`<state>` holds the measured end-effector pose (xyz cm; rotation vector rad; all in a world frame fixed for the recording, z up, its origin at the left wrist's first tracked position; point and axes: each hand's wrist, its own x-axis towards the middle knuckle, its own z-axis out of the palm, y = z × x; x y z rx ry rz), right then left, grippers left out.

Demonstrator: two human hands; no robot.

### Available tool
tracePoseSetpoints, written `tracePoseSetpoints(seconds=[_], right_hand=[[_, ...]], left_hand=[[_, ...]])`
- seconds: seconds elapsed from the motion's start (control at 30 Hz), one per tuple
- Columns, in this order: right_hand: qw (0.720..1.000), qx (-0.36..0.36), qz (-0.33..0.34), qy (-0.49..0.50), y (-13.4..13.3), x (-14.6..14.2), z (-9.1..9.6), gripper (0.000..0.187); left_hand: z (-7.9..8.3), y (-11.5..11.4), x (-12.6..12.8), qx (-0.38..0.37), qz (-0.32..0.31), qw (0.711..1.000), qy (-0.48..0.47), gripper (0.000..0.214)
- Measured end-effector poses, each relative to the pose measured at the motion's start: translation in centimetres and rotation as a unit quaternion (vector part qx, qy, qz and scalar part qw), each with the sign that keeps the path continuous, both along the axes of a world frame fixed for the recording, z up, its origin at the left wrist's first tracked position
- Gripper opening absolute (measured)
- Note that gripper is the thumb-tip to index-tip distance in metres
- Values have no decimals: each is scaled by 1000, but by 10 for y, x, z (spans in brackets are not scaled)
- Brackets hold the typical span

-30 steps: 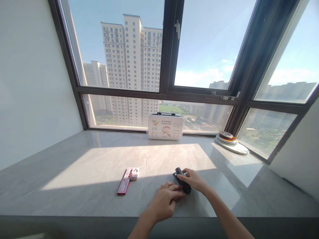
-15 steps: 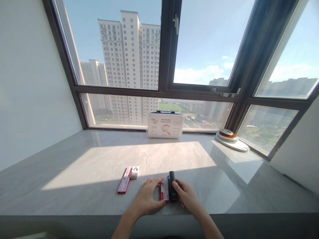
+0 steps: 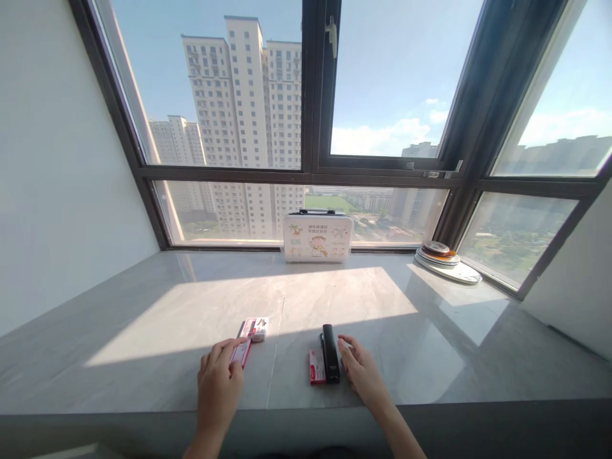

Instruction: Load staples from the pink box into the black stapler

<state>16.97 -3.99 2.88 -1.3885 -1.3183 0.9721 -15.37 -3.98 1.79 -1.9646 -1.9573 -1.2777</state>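
Observation:
A black stapler (image 3: 329, 352) lies on the grey stone sill (image 3: 143, 344), with a small red staple box (image 3: 316, 368) right against its left side. My right hand (image 3: 359, 370) rests just right of the stapler, fingers spread and holding nothing. My left hand (image 3: 218, 386) lies flat further left, its fingertips on the near end of a long red box (image 3: 242, 352). A small red and white box (image 3: 255, 329) sits at the far end of that long box.
A white tin case with a cartoon print (image 3: 317, 238) stands against the window at the back. A stack of round plates (image 3: 445, 261) lies at the back right. A white wall closes off the left side, and the sill's front edge runs just below my hands.
My left hand left the small red box beside the stapler and moved left onto the long red box. My right hand let go of the stapler, which now lies straight.

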Motion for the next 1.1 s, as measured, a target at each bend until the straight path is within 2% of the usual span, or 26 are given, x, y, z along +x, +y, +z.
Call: tracePoseSetpoints(seconds=[0.03, 0.1, 0.2, 0.3, 0.43, 0.57, 0.73, 0.83, 0.9, 0.97, 1.03, 1.1], right_hand=[[1000, 1, 1, -7, -1, 0, 0, 71], [1000, 9, 10, -25, -1, 0, 0, 67], [998, 23, 27, -53, -1, 1, -2, 63], [997, 22, 38, -67, 0, 2, -6, 62], [996, 20, 45, -73, 0, 2, -9, 60], [996, 24, 45, -77, 2, 1, -12, 64], [996, 23, 49, -73, 6, 0, -18, 67], [997, 21, 48, -64, 6, 1, -20, 72], [997, 20, 45, -61, 6, 1, -20, 74], [997, 19, 42, -59, 6, 1, -20, 76], [997, 16, 44, -56, 5, 1, -19, 76], [997, 13, 43, -56, 4, 1, -17, 76]], left_hand=[[-5, -3, -14, -16, 23, 999, 27, 45], [-12, -12, -33, -42, 19, 997, 66, 44], [-12, -23, -32, -68, -59, 993, 75, 37], [-2, -26, -12, -115, -155, 981, 34, 32], [22, -20, 22, -172, -257, 951, -21, 29], [38, -7, 59, -158, -293, 940, -74, 40], [34, 6, 103, -166, -337, 925, -60, 58], [28, 7, 115, -175, -339, 924, -32, 70], [29, 6, 114, -161, -340, 925, -42, 75], [34, 8, 102, -117, -326, 936, -62, 61], [40, 15, 79, -53, -267, 959, -81, 39], [42, 26, 49, -2, -159, 983, -87, 35]])
